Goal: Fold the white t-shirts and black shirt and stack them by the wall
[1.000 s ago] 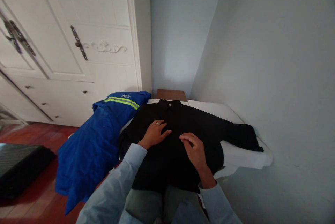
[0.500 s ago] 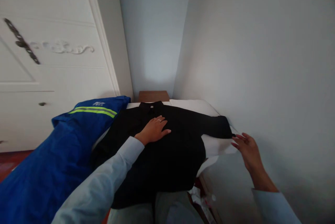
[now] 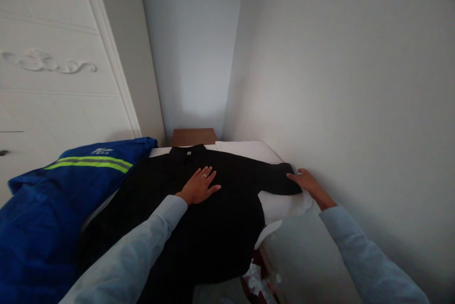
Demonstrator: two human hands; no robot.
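Observation:
A black shirt (image 3: 216, 228) lies spread out, its collar at the far end and one sleeve stretched to the right. My left hand (image 3: 199, 186) rests flat on its chest just below the collar, fingers spread, a ring on one of them. At the end of the right sleeve (image 3: 273, 178), my right hand (image 3: 304, 181) has its fingers closed at the cuff. The shirt's other sleeve, on the left, is partly hidden behind my left forearm.
To the left is a blue garment (image 3: 46, 228) with a yellow-green and grey stripe. White cloth (image 3: 280, 207) shows under the shirt. A brown wooden piece (image 3: 195, 137) stands behind, a white cabinet (image 3: 60, 105) at left. A wall (image 3: 337, 81) borders the right side.
My right hand has moved inward from the sleeve's tip onto the cuff, and the sleeve end lies flatter. My left hand stays flat on the chest. The view has turned slightly right.

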